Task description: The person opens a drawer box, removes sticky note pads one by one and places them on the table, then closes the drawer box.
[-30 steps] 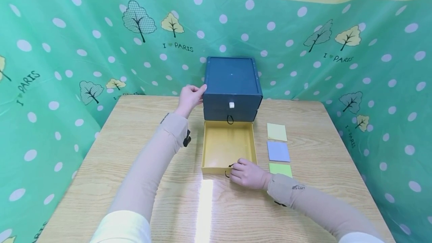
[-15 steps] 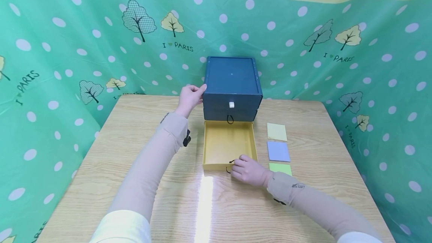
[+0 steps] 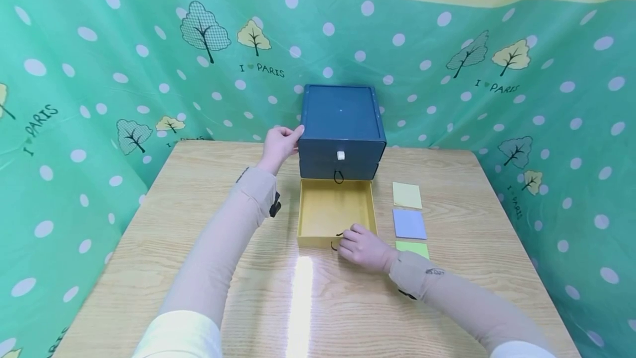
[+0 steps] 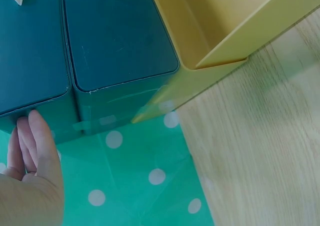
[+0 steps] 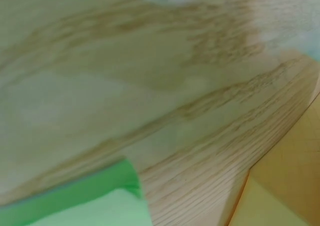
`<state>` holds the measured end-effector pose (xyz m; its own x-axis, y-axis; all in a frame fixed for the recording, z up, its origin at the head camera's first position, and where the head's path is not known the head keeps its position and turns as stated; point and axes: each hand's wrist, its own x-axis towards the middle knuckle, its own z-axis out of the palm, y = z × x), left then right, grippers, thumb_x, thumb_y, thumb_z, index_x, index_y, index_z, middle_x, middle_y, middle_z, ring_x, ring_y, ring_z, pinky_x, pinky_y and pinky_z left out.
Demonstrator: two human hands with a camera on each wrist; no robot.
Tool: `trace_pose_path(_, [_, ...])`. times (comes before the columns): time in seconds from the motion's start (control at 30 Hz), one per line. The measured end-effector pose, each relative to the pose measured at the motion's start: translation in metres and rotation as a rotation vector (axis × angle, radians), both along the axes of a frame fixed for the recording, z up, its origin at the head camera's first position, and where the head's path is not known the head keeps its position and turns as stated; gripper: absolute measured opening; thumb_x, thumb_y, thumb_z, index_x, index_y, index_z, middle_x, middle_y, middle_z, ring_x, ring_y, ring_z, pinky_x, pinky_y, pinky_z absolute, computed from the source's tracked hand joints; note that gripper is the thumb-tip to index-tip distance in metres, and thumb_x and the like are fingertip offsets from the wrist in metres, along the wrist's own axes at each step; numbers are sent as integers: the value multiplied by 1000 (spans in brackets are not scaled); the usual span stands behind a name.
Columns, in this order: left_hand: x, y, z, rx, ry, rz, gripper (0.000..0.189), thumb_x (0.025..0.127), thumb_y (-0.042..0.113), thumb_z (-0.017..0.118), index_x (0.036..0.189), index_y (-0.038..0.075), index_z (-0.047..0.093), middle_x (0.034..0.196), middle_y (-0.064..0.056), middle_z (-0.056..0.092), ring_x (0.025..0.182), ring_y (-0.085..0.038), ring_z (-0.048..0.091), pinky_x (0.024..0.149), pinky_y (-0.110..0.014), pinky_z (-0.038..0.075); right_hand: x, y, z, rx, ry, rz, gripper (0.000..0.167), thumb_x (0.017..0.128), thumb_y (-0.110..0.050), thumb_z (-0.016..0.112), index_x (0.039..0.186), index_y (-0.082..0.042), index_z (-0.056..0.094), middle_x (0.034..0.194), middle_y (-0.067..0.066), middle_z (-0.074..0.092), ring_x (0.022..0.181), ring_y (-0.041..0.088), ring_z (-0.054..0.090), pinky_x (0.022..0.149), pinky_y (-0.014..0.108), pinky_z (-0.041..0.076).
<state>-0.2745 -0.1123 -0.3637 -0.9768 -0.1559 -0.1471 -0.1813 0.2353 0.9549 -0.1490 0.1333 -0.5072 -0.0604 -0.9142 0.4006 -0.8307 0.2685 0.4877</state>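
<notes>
A dark blue drawer cabinet (image 3: 342, 112) stands at the back of the wooden table. My left hand (image 3: 279, 147) rests against its left side, thumb at the top edge. In the left wrist view, the fairly straight fingers (image 4: 37, 136) touch the cabinet's side. Below the blue drawers, a yellow bottom drawer (image 3: 314, 242) is pulled out, with nothing in it. My right hand (image 3: 365, 248) holds the front wall near its right end, fingers curled at the rim. Black cord shows on both sides of that wall beside the fingers. The right wrist view does not show this hand.
Right of the drawer lie three sticky-note pads in a column: pale yellow (image 3: 407, 195), blue (image 3: 409, 224) and green (image 3: 413, 249). The green pad is close to my right wrist. A green dotted curtain (image 3: 238, 98) hangs around the table (image 3: 199, 209).
The yellow drawer's front has moved slightly back toward the cabinet, and my right hand has moved with it. My left hand stays at the cabinet's side.
</notes>
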Motion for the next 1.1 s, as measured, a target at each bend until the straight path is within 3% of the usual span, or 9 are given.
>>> trace_pose_path(0.3, [-1,1,-1,6,13,-1,35,91,37,62,91,2,59,87,-5,51,85,-24,64,91,-41,55,-7,-3,-4,-43,-25,-37,11,82,-13,55,84,-14,66,83,-7,69,79,14,53,70,25,40])
trace_pose_path(0.63, [0,1,-1,12,14,2,35,91,36,63,91,1,61,85,-4,52,82,-22,64,91,-41,55,-18,-3,-7,-76,1,-44,24,87,-11,44,83,-14,68,79,-7,69,74,14,54,65,26,42])
trace_pose_path(0.9, [0,0,-1,-18,13,1,36,91,38,62,91,2,61,85,-4,53,80,-20,64,85,-34,58,-15,-6,7,-61,-23,-60,16,80,-11,54,83,-14,69,80,-6,70,74,12,54,63,22,40])
trace_pose_path(1.1, [-1,1,-1,-12,16,3,36,91,37,62,92,1,61,86,-5,53,78,-19,62,86,-35,58,-22,-6,-1,-73,-60,-89,12,78,-10,59,85,-13,69,81,-5,70,74,14,53,64,25,40])
